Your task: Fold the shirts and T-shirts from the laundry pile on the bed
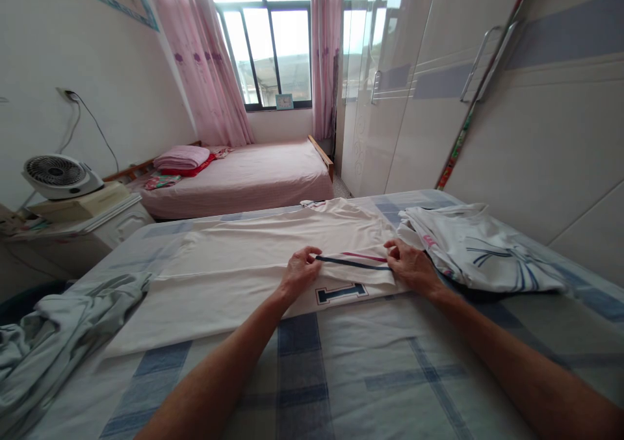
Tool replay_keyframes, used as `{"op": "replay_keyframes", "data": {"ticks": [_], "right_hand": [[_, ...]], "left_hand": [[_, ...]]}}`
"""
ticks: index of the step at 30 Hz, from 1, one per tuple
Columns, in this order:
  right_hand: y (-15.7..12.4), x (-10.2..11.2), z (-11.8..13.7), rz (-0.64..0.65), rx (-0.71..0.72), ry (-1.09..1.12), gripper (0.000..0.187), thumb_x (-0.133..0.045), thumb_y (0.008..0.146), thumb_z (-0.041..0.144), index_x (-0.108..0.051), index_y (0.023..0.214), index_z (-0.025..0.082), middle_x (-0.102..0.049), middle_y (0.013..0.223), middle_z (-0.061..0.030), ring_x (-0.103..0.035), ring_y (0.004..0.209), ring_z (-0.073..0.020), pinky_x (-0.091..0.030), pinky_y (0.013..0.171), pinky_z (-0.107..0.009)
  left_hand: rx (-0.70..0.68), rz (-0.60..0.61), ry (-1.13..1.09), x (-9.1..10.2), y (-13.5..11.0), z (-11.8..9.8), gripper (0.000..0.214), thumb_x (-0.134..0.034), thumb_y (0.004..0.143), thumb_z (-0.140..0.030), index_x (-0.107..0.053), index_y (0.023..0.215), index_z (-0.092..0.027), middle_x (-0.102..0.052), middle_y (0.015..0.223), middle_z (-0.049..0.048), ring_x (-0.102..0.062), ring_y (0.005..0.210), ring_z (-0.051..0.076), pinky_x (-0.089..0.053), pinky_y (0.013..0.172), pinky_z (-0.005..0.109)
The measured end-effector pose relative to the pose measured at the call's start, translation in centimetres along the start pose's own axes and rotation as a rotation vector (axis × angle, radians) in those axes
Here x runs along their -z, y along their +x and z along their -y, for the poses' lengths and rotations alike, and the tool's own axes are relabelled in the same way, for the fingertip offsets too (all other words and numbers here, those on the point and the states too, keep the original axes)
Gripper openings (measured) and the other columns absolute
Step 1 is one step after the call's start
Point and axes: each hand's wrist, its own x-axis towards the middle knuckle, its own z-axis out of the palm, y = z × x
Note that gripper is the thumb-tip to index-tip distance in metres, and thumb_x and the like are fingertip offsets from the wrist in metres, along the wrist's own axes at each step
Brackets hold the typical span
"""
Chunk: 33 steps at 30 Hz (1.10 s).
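The shirt (pixel 244 251) lies flat on the bed (pixel 390 375). The left hand (pixel 301 270) and right hand (pixel 413 266) each pinch its folded edge, fingers (pixel 309 255) closed tight on the cloth. It looks soft, light and floppy, so the edge under the fingers is a good place to hold.

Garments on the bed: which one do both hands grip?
The flat cream shirt with navy numeral, pinched by left hand and right hand; grey garment and striped pile lie crumpled.

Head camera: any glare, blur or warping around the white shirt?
Head view: the bright window is blown out, yet the white fabric shirt with navy trim is evenly lit and sharp; wide-angle warping bends the glossy white wardrobe doors.
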Motion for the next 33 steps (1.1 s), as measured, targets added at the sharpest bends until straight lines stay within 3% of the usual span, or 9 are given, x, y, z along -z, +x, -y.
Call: {"op": "replay_keyframes", "data": {"ticks": [3, 6, 8, 10, 13, 18, 24, 27, 33], "right_hand": [[-0.3, 0.2, 0.3, -0.084, 0.02, -0.141, 0.029, -0.047, 0.078, 0.021, -0.061, 0.103, 0.018, -0.069, 0.092, -0.0079, -0.062, 0.088, -0.0242, -0.043, 0.075, -0.034], [-0.7, 0.5, 1.3, -0.193, 0.199, -0.227, 0.037, -0.044, 0.086, 0.03, -0.059, 0.116, 0.016, -0.061, 0.121, -0.0136, -0.053, 0.112, -0.0289, -0.04, 0.09, -0.041], [-1.0, 0.2, 2.1, -0.158, 0.39, -0.201, 0.046, -0.037, 0.092, 0.037, -0.05, 0.13, 0.016, -0.048, 0.139, -0.0121, -0.041, 0.129, -0.0268, -0.032, 0.102, -0.042], [-1.2, -0.8, 2.3, -0.044, 0.505, -0.203, 0.051, -0.033, 0.094, 0.042, -0.044, 0.138, 0.019, -0.038, 0.148, -0.0093, -0.029, 0.138, -0.0249, -0.025, 0.109, -0.043], [-1.5, -2.6, 1.3, 0.097, 0.419, -0.275, 0.059, -0.032, 0.092, 0.049, -0.043, 0.139, 0.015, -0.037, 0.148, -0.0133, -0.03, 0.138, -0.0266, -0.025, 0.11, -0.045], [-1.3, -3.2, -0.5, 0.093, 0.314, -0.31, 0.066, -0.028, 0.092, 0.052, -0.043, 0.139, 0.009, -0.035, 0.147, -0.0164, -0.031, 0.137, -0.0258, -0.027, 0.11, -0.043], [2.4, -2.1, 2.0, -0.006, 0.51, -0.233, 0.059, -0.029, 0.092, 0.047, -0.041, 0.141, 0.015, -0.037, 0.147, -0.0129, -0.028, 0.139, -0.0245, -0.026, 0.112, -0.045], [5.4, -3.4, 2.0, 0.012, 0.565, -0.233, 0.059, -0.029, 0.091, 0.046, -0.041, 0.141, 0.018, -0.036, 0.148, -0.0102, -0.027, 0.139, -0.0239, -0.025, 0.112, -0.045], [9.8, -6.9, -3.5, 0.069, 0.441, -0.276, 0.054, -0.033, 0.086, 0.044, -0.057, 0.128, 0.02, -0.05, 0.138, -0.012, -0.042, 0.131, -0.0249, -0.031, 0.109, -0.043]], "left_hand": [[-0.028, -0.071, 0.287, 0.4, -0.8, -0.8, 0.03, -0.052, 0.08, -0.021, -0.062, 0.108, -0.018, -0.066, 0.081, 0.0039, -0.063, 0.073, 0.017, -0.048, 0.069, 0.027], [-0.278, -0.185, 0.551, 0.7, -1.6, -1.8, 0.036, -0.048, 0.086, -0.024, -0.057, 0.121, -0.02, -0.06, 0.121, 0.0107, -0.058, 0.108, 0.023, -0.044, 0.091, 0.034], [-0.494, -0.124, 0.626, 0.5, -2.0, -1.8, 0.042, -0.047, 0.089, -0.029, -0.05, 0.13, -0.021, -0.043, 0.143, 0.0102, -0.041, 0.13, 0.025, -0.033, 0.106, 0.038], [-0.596, 0.002, 0.657, 0.0, -2.2, -0.9, 0.053, -0.047, 0.089, -0.042, -0.042, 0.138, -0.021, -0.03, 0.152, 0.0092, -0.023, 0.141, 0.027, -0.02, 0.114, 0.043], [-0.505, 0.142, 0.662, -0.9, -2.5, 0.9, 0.07, -0.037, 0.089, -0.058, -0.031, 0.145, -0.016, -0.026, 0.153, 0.0127, -0.018, 0.142, 0.028, -0.015, 0.115, 0.047], [-0.387, 0.217, 0.601, -0.4, -2.6, 1.2, 0.071, -0.032, 0.09, -0.058, -0.028, 0.146, -0.015, -0.023, 0.154, 0.0134, -0.017, 0.143, 0.026, -0.013, 0.115, 0.046], [-0.342, 0.205, 0.576, 4.8, 0.3, 1.7, 0.052, -0.03, 0.094, -0.051, -0.04, 0.14, -0.028, -0.027, 0.153, 0.0065, -0.019, 0.142, 0.023, -0.016, 0.113, 0.047], [-0.247, 0.136, 0.66, 8.2, 2.1, 5.0, 0.05, -0.034, 0.093, -0.049, -0.043, 0.137, -0.027, -0.028, 0.153, 0.0079, -0.019, 0.142, 0.025, -0.016, 0.112, 0.05], [-0.036, -0.035, 0.751, 15.1, 3.4, 12.2, 0.05, -0.035, 0.093, -0.044, -0.043, 0.138, -0.024, -0.029, 0.152, 0.0101, -0.025, 0.14, 0.027, -0.021, 0.111, 0.049]]}}
